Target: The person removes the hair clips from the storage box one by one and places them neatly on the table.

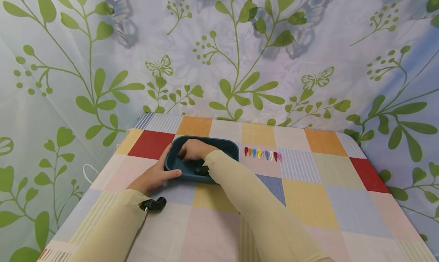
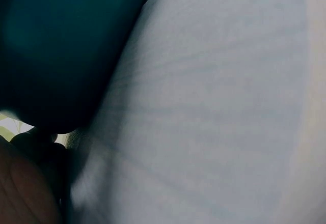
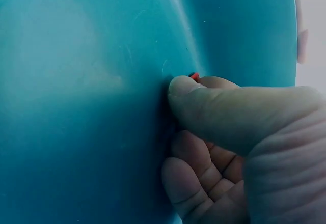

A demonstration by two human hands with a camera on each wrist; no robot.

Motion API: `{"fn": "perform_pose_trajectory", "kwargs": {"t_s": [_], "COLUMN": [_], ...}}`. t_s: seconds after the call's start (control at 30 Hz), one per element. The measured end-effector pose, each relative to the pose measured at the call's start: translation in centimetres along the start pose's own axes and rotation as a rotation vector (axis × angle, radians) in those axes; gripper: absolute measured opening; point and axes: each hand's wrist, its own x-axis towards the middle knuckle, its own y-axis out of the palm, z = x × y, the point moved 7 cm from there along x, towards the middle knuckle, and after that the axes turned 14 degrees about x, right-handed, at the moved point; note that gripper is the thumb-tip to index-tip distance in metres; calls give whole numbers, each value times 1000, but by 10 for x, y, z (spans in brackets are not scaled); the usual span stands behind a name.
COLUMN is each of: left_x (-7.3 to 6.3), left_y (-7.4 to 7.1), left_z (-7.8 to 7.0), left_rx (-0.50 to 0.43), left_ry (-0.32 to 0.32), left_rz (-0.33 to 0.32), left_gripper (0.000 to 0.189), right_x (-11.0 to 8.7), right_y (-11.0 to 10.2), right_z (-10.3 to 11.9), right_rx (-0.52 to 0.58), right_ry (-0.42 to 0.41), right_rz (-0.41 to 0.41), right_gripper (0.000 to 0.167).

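A deep teal plastic tray (image 1: 229,143) stands on the table. My right hand (image 1: 197,149) reaches down inside its left part. In the right wrist view, thumb and index finger pinch a red hair clip (image 3: 194,76) close to the tray's inner wall; only a small red tip shows, the rest hidden by the fingers. The other fingers curl loosely below. My left hand (image 1: 154,176) lies against the tray's near left corner, fingers straight along the left side and thumb stretched along the front wall. In the left wrist view, the tray's dark underside corner fills the upper left.
Right of the tray, several hair clips (image 1: 263,154) of various colours lie in a neat row. A patchwork cloth (image 1: 305,201) covers the table. Behind it hangs a leaf-patterned curtain (image 1: 192,82). A white cable (image 1: 87,174) loops beside the left table edge.
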Motion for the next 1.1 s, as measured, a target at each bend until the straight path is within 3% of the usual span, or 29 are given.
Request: {"fn": "perform_pose_trajectory", "kwargs": {"t_s": [1.1], "left_x": [0], "left_y": [1], "left_z": [-1], "left_rx": [-16], "left_ry": [25], "left_rz": [-13], "left_gripper": [114], "right_x": [-6], "right_y": [1], "right_z": [3], "right_rx": [-41], "right_ry": [-16], "right_rz": [49], "right_gripper": [42]}}
